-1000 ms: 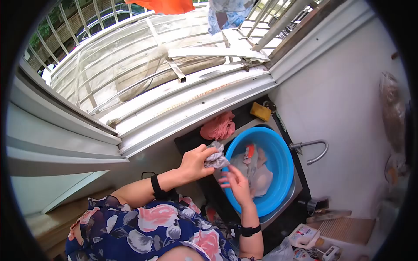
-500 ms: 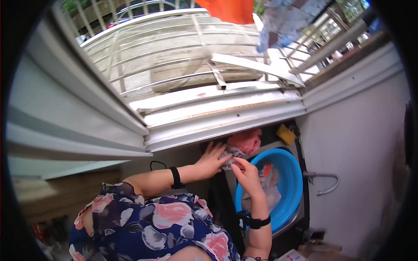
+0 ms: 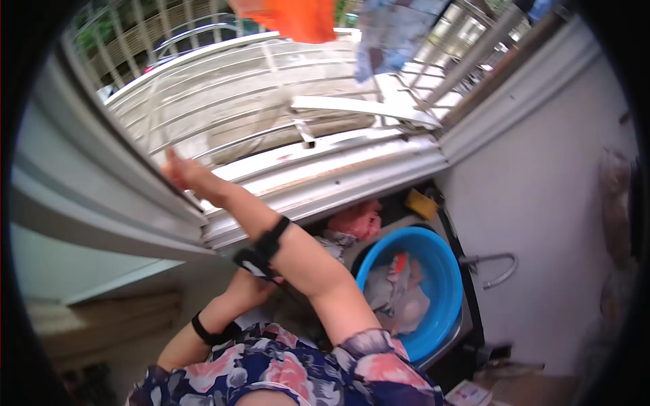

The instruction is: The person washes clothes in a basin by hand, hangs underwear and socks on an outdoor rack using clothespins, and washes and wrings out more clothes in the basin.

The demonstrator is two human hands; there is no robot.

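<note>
My right arm reaches across to the left, and my right hand (image 3: 181,172) is at the edge of the white window sash (image 3: 139,145). Its fingers are blurred and partly hidden there. Below that arm is my left hand (image 3: 249,289), close to my body and partly covered by the black strapped device (image 3: 254,262) hanging by my right forearm. I cannot make out its fingers. Beside the blue basin (image 3: 455,298) lie a patterned grey cloth (image 3: 336,245) and a pink cloth (image 3: 359,220), both apart from my hands. Wet clothes (image 3: 403,298) lie inside the basin.
A yellow sponge (image 3: 421,204) sits at the back corner by the wall. The curved metal faucet (image 3: 504,271) stands right of the basin. Beyond the window sill (image 3: 325,179) are metal bars, with orange cloth (image 3: 291,19) and bluish cloth (image 3: 396,37) hanging outside.
My right hand has left the patterned cloth and swung up and left to the window sash. My left hand has let go of that cloth and drawn back towards my body. The view has shifted.
</note>
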